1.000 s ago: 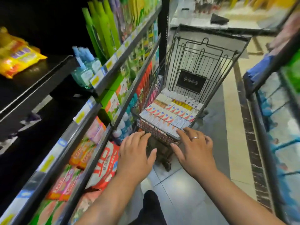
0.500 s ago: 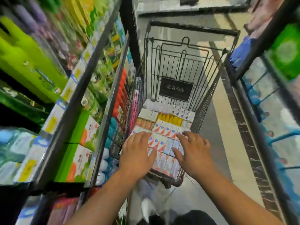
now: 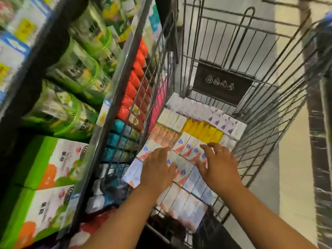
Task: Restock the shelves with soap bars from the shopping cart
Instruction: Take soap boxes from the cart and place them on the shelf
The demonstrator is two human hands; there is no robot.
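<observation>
White, yellow and peach soap bars line the shopping cart; inside it, left hand and right hand spread their fingers, possibly touching the boxes.

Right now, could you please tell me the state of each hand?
Left hand: open, over the soap boxes, holding nothing.
Right hand: open, holding nothing.

Green shelf packs are smeared, labels unreadable. Left hand and right hand hide some soap boxes, touching them maybe?
</observation>
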